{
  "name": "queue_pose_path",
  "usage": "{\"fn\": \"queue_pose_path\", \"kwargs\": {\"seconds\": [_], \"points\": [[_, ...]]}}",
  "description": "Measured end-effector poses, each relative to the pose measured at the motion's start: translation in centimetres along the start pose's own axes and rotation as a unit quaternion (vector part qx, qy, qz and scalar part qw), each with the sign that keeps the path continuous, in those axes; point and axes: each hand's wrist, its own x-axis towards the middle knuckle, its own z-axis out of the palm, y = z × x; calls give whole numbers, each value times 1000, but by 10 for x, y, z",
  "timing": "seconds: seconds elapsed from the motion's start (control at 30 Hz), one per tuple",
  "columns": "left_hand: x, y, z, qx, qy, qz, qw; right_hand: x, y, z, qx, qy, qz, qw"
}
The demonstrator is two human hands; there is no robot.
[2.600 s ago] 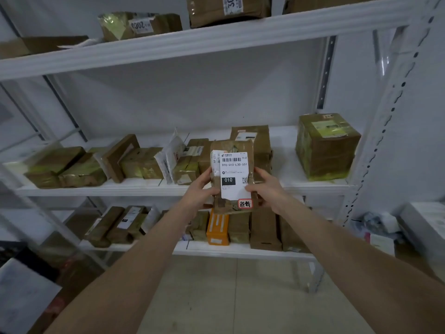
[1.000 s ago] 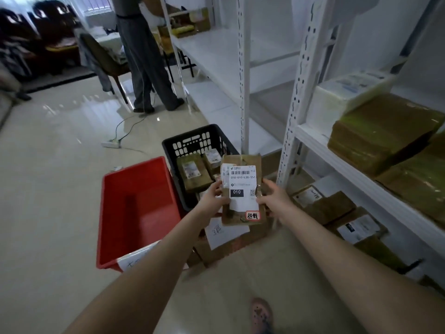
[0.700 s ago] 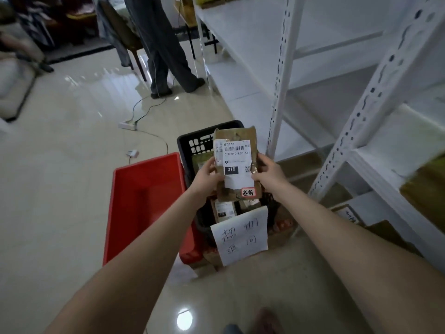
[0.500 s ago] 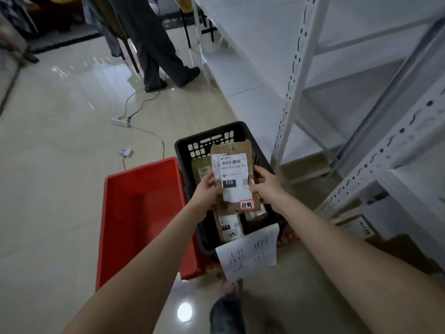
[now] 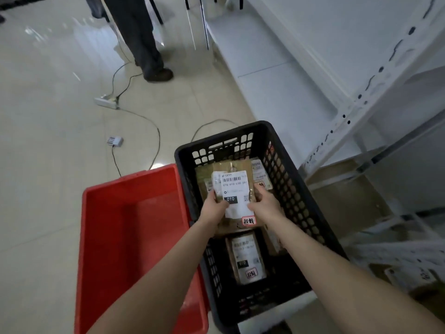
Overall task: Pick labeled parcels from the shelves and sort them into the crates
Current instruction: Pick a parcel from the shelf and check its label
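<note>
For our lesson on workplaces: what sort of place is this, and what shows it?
Probably a parcel sorting room: a labelled parcel held over a black crate, a red crate beside it, white shelving.

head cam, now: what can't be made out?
Head view:
Brown paper parcel with white label: fine print blurred; sides covered by left hand and right hand.
Black slotted plastic crate: parcels inside partly hidden by held parcel and forearms; count unclear.
Red plastic crate: near end cut off by bottom edge.

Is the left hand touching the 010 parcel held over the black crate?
Touching. The head view shows the left hand gripping the parcel by its left edge, thumb on the label; the right hand holds the opposite edge.
</note>
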Motion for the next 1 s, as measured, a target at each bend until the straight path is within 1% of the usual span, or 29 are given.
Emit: {"fn": "queue_pose_path", "kwargs": {"seconds": [0.1, 0.23, 0.43, 0.6, 0.67, 0.73, 0.87, 0.93, 1.0], "points": [[40, 6, -5, 12, 20, 5, 1000, 38, -11, 13, -19, -12, -4, 1000], [77, -3, -6, 22, 40, -12, 999, 75, -8, 27, -45, -56, -3, 997], [82, -10, 1, 76, 46, -20, 996, 89, -1, 37, -6, -105, 15, 994], [63, -12, 6, 204, 55, 3, 977, 71, 12, 27, -58, -54, 3, 997], [50, -12, 11, 264, 50, 20, 963, 58, 19, 16, -82, -31, 1, 996], [35, -10, 17, 334, 42, 33, 941, 42, 23, 2, -106, -11, 1, 994], [7, -6, 28, 470, 18, 71, 880, 6, 33, -20, -117, 23, 4, 993], [-5, -4, 36, 513, -8, 99, 852, -14, 37, -31, -120, 38, 15, 992], [-20, 0, 44, 537, -45, 117, 834, -36, 43, -42, -123, 61, 26, 990]]}}
